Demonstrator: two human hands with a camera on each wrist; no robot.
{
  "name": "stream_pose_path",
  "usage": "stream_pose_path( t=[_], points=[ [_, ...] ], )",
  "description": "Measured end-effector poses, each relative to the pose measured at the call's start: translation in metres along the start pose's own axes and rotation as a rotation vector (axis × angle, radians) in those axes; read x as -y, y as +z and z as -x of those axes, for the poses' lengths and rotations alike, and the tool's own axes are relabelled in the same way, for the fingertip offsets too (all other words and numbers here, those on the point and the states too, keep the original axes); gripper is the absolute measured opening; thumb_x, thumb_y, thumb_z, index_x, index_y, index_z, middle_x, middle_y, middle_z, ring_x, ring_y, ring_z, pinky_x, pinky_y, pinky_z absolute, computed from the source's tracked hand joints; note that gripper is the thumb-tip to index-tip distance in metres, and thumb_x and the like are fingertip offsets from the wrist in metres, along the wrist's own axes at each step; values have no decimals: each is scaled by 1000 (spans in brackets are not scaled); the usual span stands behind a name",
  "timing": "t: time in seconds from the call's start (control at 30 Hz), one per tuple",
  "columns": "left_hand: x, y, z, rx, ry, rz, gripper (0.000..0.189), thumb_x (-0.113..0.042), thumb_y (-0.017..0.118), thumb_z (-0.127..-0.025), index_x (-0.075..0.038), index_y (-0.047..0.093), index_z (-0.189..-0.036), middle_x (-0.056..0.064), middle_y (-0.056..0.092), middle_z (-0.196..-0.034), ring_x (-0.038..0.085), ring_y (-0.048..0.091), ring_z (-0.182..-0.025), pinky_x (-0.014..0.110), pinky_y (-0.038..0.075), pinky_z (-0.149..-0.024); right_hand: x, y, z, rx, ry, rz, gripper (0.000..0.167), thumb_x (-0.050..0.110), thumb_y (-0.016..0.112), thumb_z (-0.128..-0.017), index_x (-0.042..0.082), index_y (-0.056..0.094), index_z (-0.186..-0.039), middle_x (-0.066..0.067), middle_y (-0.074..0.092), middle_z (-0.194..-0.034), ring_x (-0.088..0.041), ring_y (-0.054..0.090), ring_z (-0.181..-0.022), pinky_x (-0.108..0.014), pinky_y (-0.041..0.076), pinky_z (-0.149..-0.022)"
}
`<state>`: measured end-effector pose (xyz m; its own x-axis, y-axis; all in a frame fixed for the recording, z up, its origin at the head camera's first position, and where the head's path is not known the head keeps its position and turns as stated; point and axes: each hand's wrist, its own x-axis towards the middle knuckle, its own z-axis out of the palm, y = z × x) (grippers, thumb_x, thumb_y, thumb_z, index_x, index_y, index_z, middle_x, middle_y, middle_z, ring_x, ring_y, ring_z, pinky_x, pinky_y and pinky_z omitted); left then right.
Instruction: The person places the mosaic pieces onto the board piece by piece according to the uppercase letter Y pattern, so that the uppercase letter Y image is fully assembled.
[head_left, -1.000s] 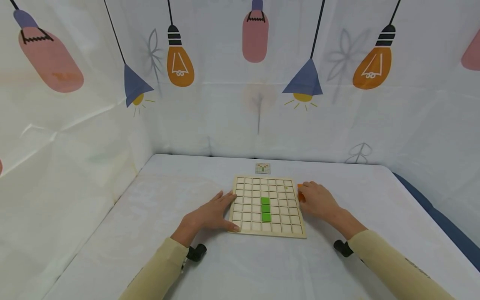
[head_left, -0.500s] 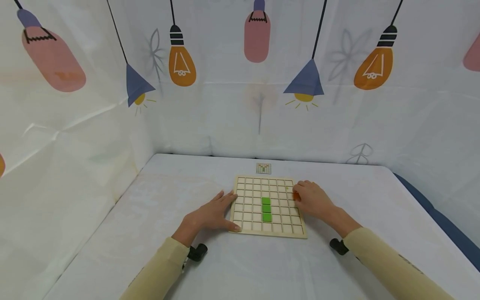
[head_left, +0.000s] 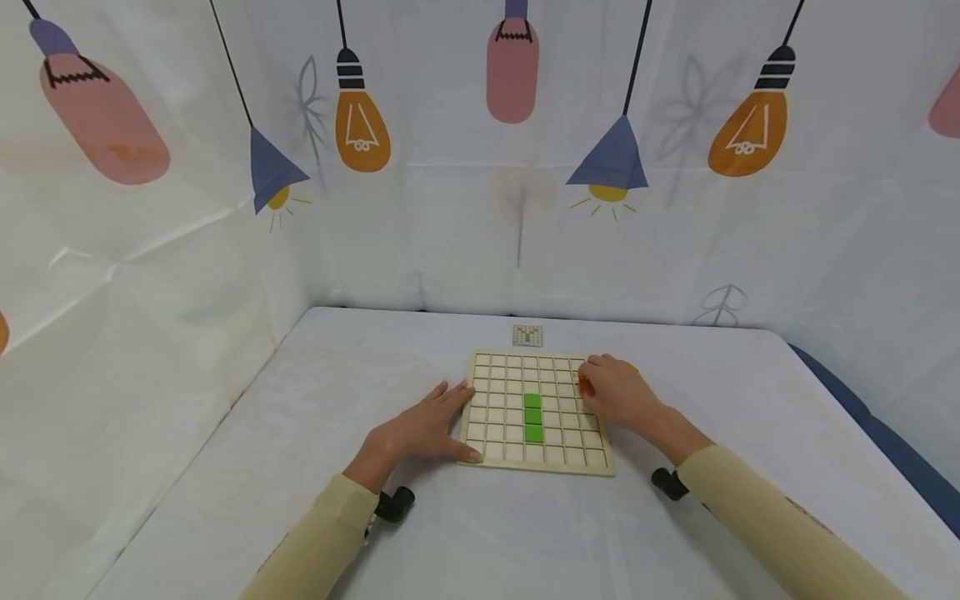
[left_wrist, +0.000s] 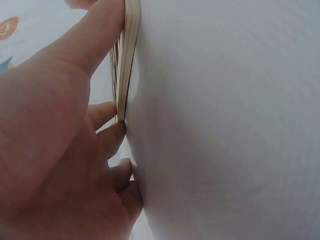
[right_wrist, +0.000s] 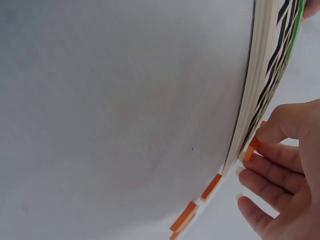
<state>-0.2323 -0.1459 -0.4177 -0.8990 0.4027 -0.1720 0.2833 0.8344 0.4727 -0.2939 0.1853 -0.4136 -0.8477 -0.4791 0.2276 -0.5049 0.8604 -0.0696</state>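
Observation:
A square wooden grid board (head_left: 495,416) lies flat on the white table, with three green tiles (head_left: 532,417) in a column near its middle. My left hand (head_left: 423,425) rests at the board's left edge, fingers spread and thumb on the near left corner; the left wrist view shows the thumb (left_wrist: 100,35) along the board's side. Over the board's right part, my right hand (head_left: 618,393) pinches an orange tile (right_wrist: 253,144) between thumb and fingers. That tile is mostly hidden by the hand in the head view. Whether it touches the board I cannot tell.
Several more orange tiles (right_wrist: 184,216) lie on the table beyond the board's right side, largely behind the right hand in the head view. A small printed pattern card (head_left: 527,336) lies behind the board. A lamp-patterned white curtain (head_left: 465,225) closes off the back.
My right hand has moved left with the orange tile, from beside the board's right edge to over its right columns. The left hand and the green tiles stay where they were.

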Motion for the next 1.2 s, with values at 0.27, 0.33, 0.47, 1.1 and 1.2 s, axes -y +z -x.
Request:
stream_pose_path(
  t=[0.27,0.33,0.47,1.1,1.2],
  points=[
    [1,0,-2,-8,0,-1,110,-62,79,-74,-20,24,-159,-2,18,-168,30,6,-157,51,23,-124,9,2,-10,33,-28,-17,10,10,67,-86,10,67,-96,-2,63,-91,-20,53,-85,-35,48,-73],
    [0,0,-3,-7,0,-1,110,-62,79,-74,-20,24,-159,-2,18,-168,30,6,-157,51,23,-124,12,2,-11,36,-31,-9,11,10,67,-87,9,67,-98,-3,63,-93,-20,54,-85,-36,48,-74],
    [-2,1,-3,-6,-5,-7,109,-62,78,-74,-21,24,-159,-3,18,-168,29,6,-157,51,23,-124,14,2,-12,29,-41,6,13,11,69,-87,8,67,-100,-5,65,-96,-22,56,-89,-39,50,-77],
    [2,2,-3,-6,-4,-25,109,-63,77,-75,-20,23,-159,-3,18,-168,29,6,-157,51,24,-124,32,-1,-33,-6,-120,30,8,11,69,-89,7,68,-96,-5,65,-94,-22,58,-86,-38,53,-76],
    [3,2,-3,-5,-4,-24,109,-63,77,-75,-21,24,-159,-3,18,-168,29,6,-157,51,24,-124,37,-2,-36,6,-115,24,11,11,70,-89,6,68,-98,-6,65,-94,-23,58,-86,-38,53,-77]
  ],
)
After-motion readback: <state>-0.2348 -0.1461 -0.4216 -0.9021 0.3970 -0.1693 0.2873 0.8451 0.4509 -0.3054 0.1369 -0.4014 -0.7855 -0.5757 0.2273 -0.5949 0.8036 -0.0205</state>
